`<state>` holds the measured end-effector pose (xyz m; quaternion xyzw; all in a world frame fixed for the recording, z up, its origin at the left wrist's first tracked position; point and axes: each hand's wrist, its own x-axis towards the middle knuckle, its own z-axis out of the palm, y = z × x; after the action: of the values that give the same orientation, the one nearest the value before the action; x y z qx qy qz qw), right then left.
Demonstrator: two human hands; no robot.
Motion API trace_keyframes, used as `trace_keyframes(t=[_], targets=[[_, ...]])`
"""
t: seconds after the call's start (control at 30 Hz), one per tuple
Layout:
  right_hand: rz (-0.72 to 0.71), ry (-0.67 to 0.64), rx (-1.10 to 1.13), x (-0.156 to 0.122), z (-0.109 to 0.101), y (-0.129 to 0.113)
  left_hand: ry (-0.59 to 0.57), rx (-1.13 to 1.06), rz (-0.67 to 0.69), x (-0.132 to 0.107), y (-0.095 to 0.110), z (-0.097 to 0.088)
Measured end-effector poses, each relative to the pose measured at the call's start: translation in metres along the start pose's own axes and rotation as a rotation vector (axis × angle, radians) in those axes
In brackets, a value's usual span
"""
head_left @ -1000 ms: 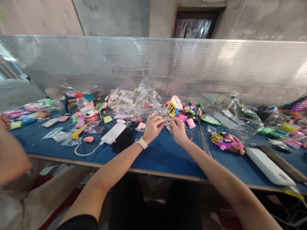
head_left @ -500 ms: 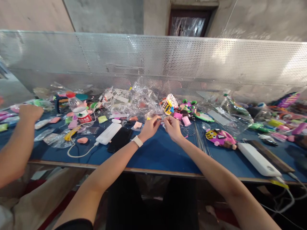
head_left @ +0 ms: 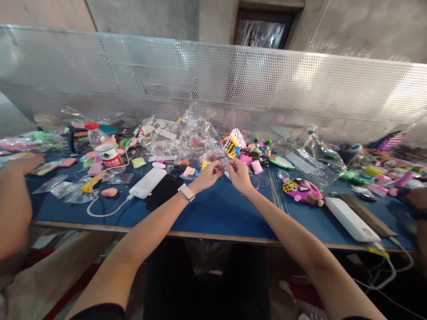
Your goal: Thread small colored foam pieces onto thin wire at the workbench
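Observation:
My left hand point(head_left: 208, 176), with a pale watch point(head_left: 186, 192) on its wrist, is above the middle of the blue table with its fingertips pinched. Close by on the right, my right hand point(head_left: 238, 175) is also closed in a pinch. Whatever sits in either pinch is too small to make out. Just behind them lie a yellow striped clay figure point(head_left: 232, 145) with a speckled white top, a pink block point(head_left: 256, 166) and a heap of clear plastic wrapping point(head_left: 196, 138). A black phone point(head_left: 164, 192) lies left of my left forearm.
White power banks point(head_left: 147, 182) with cables lie left and right. A bottle with a red cap point(head_left: 106, 149) stands at left, a pink and yellow clay figure point(head_left: 302, 191) at right. Co-workers' arms point(head_left: 13, 200) reach in from both sides. A perforated metal panel point(head_left: 213, 84) closes the back.
The view has tilted and shifted slightly. My hands stay close together, both pinched. At left the co-worker's hand has moved further left, and another person's hand now shows at the right edge.

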<state>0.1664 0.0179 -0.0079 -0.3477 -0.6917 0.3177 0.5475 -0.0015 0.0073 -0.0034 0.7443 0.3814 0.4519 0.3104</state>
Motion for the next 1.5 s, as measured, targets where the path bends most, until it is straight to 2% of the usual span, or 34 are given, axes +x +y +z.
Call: trace_keyframes(t=[0.13,0.2,0.37,0.47,0.57,0.77,0.87,0.97,1.07,1.2,1.33,1.5], targets=[[0.037,0.000,0.053,-0.001,0.006,0.004,0.190,0.331,0.065,-0.003,0.005,0.000],[0.043,0.016,0.050,-0.001,0.006,0.004,0.237,0.446,0.062,-0.006,0.006,0.002],[0.017,-0.018,-0.006,-0.001,0.007,0.000,0.211,0.682,-0.065,-0.009,0.010,0.004],[0.010,-0.047,-0.030,-0.002,0.008,-0.002,0.159,0.760,-0.057,-0.008,0.011,0.000],[-0.009,-0.043,-0.036,-0.002,0.008,-0.002,0.139,0.751,0.012,-0.008,0.010,-0.004],[-0.027,-0.011,-0.014,0.002,0.000,-0.005,0.222,0.797,0.267,-0.010,0.004,-0.005],[-0.023,-0.010,0.033,0.003,-0.002,-0.006,0.236,0.783,0.346,-0.013,0.003,-0.003],[0.032,-0.021,0.111,0.002,-0.001,-0.005,0.279,0.686,0.362,-0.013,0.006,0.000],[0.107,-0.044,0.251,0.001,0.000,-0.003,0.321,0.451,0.317,-0.011,0.010,0.002],[0.172,-0.092,0.420,0.001,0.002,-0.004,0.246,0.038,0.176,-0.006,0.011,0.003],[0.221,-0.079,0.525,0.001,0.004,-0.010,0.196,-0.332,0.011,-0.003,0.007,0.005],[0.294,-0.051,0.576,0.000,0.007,-0.016,0.191,-0.543,-0.095,0.000,0.003,0.010]])
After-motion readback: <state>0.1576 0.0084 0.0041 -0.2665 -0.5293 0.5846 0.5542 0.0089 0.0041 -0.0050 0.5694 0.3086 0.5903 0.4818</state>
